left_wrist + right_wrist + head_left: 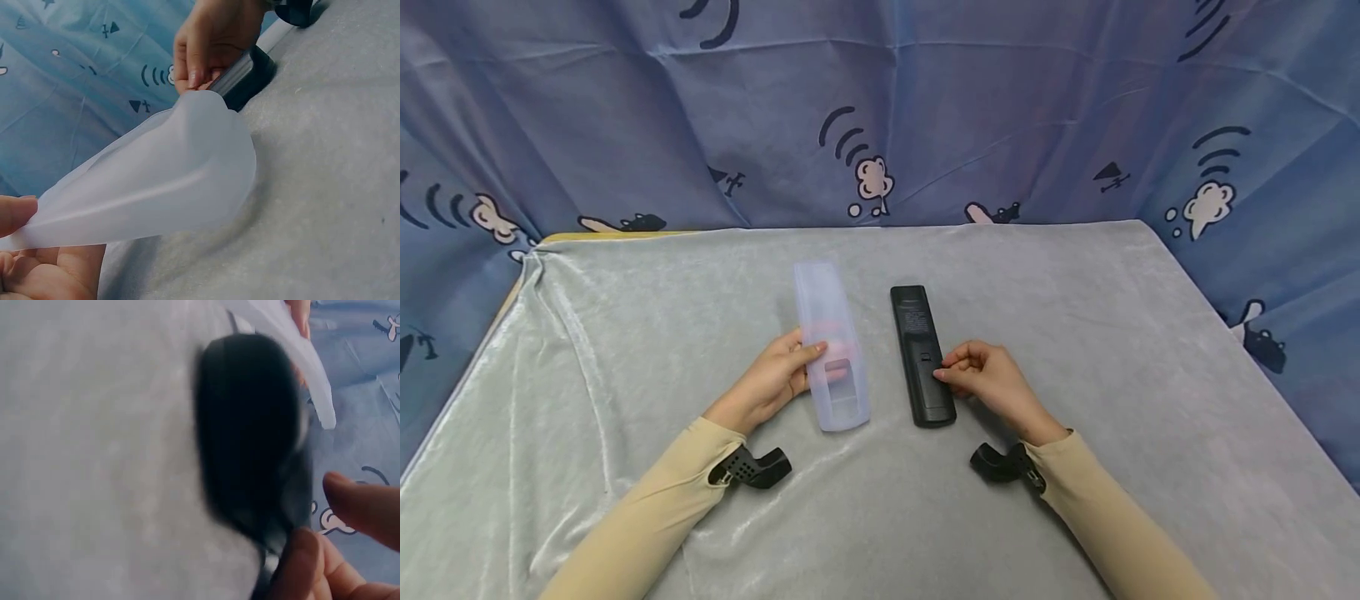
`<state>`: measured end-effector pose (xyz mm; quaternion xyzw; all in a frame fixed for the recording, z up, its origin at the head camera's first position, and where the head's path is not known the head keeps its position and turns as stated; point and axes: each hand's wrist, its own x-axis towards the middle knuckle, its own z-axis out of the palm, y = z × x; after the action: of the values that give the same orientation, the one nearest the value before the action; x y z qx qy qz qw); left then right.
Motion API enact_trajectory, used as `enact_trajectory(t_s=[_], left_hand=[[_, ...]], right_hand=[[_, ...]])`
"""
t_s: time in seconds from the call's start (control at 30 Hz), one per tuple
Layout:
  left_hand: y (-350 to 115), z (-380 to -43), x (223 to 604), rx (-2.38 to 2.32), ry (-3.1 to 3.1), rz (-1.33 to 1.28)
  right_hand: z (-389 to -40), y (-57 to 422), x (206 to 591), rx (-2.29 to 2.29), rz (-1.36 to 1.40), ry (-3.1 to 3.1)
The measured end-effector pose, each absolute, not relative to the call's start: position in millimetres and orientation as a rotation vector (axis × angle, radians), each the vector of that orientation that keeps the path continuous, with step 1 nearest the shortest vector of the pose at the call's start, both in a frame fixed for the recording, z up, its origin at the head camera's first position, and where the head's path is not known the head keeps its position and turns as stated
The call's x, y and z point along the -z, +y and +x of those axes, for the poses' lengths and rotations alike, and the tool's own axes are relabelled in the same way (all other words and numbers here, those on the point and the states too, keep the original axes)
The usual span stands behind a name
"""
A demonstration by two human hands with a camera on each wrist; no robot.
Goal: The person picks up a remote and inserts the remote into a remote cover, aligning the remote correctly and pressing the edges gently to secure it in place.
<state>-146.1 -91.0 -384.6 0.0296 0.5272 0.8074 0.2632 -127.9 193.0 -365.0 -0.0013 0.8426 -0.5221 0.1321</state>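
A translucent white sleeve-like cover (829, 304), long and narrow with a cut-out near its lower end, is held by my left hand (767, 379). The thumb lies on top of the cover and fingers show through from beneath. To its right is a black remote control (917, 333), its back with the label and battery door facing up. My right hand (996, 383) grips the right edge of the remote control with its fingertips. In the right wrist view the remote control (250, 425) is blurred, and the thumb's exact contact is unclear.
Grey velvety cloth (1075, 317) covers the table under both hands. A blue printed curtain (1000, 100) hangs behind the table and along its sides. Black wrist cameras (752, 468) stick out from the beige sleeves (647, 508).
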Motion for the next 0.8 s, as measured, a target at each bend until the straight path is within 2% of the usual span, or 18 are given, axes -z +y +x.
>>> enact_trajectory(t_s=[0.53,0.8], left_hand=[[-92,-146,388,-2.186,1.409,0.091],[-92,-146,387,-2.179,1.411,0.099]], right_hand=[[-135,185,364,1.082,-0.010,2.647],[-139,183,363,1.150,0.094,2.550]])
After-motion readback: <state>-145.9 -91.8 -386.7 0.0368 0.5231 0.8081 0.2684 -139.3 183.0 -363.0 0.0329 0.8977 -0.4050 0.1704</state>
